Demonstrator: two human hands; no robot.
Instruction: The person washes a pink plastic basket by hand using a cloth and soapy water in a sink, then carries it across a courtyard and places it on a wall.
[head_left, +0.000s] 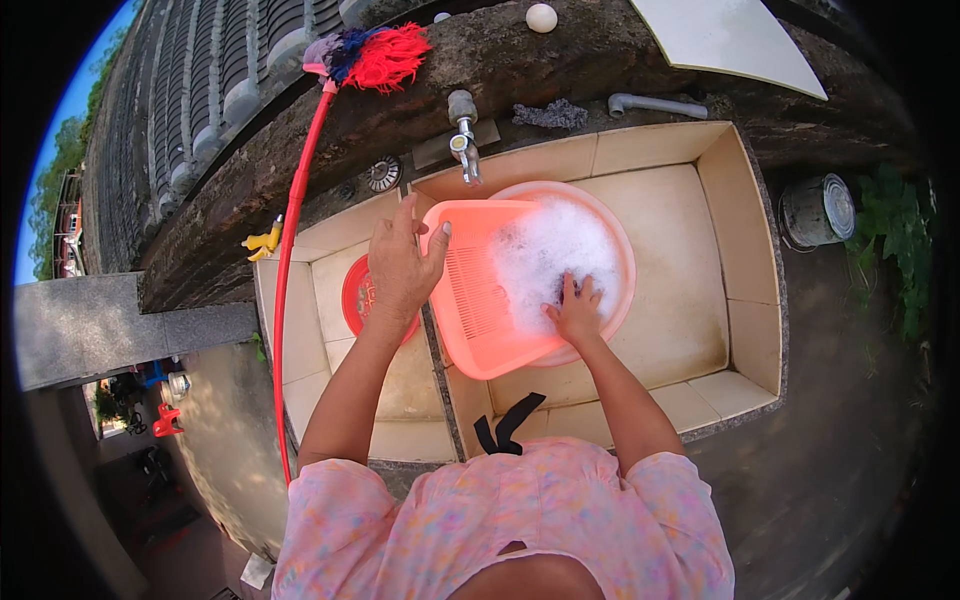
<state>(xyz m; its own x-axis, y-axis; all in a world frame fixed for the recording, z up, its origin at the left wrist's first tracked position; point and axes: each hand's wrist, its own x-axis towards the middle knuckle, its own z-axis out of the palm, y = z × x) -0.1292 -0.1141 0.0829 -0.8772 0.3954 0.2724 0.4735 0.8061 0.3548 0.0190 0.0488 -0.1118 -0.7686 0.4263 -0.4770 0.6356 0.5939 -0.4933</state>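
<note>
My left hand (405, 262) is raised by the left rim of a salmon-pink plastic tray (466, 330) with a ribbed or slotted bottom. Its fingers are apart and hold nothing; whether it touches the rim I cannot tell. The tray leans over a round pink basin (626, 262) in the right half of a tiled sink (645, 217). White suds (551, 236) cover the basin and the tray's right part. My right hand (579, 311) lies in these suds, fingers spread. A small dark patch shows under its fingertips, too hidden to name.
A chrome tap (466, 154) hangs above the basin. In the sink's left half sits a red bowl (354, 289). A red-handled mop (294, 210) leans along the left. A grey pipe piece (660, 105) lies on the back ledge; a metal bucket (814, 214) stands at right.
</note>
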